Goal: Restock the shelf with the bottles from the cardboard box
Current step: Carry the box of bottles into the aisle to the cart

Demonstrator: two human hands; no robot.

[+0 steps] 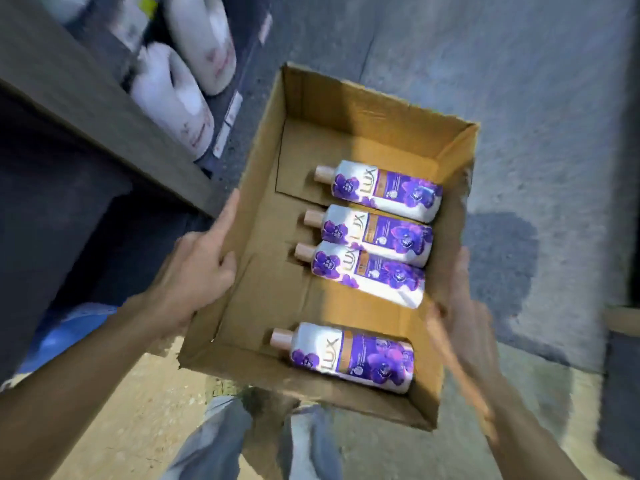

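An open cardboard box [263, 174] is held in the air in front of me. My left hand [197, 268] grips its left wall, thumb along the rim. My right hand [460, 317] holds its right wall, blurred by motion. Inside lie several white bottles with purple flower labels and pink caps, all on their sides with caps pointing left. Three of them lie side by side: one bottle [384, 190] farthest, a second bottle [374, 233] below it, a third bottle [367, 273] touching that. A separate bottle [349, 355] lies near the box's near wall.
A dark shelf unit [90, 109] stands at my left, its board edge close to the box's left wall. Large white jugs [169, 95] stand on a lower shelf. Grey concrete floor [519, 98] spreads to the right. My legs in jeans [225, 441] show below the box.
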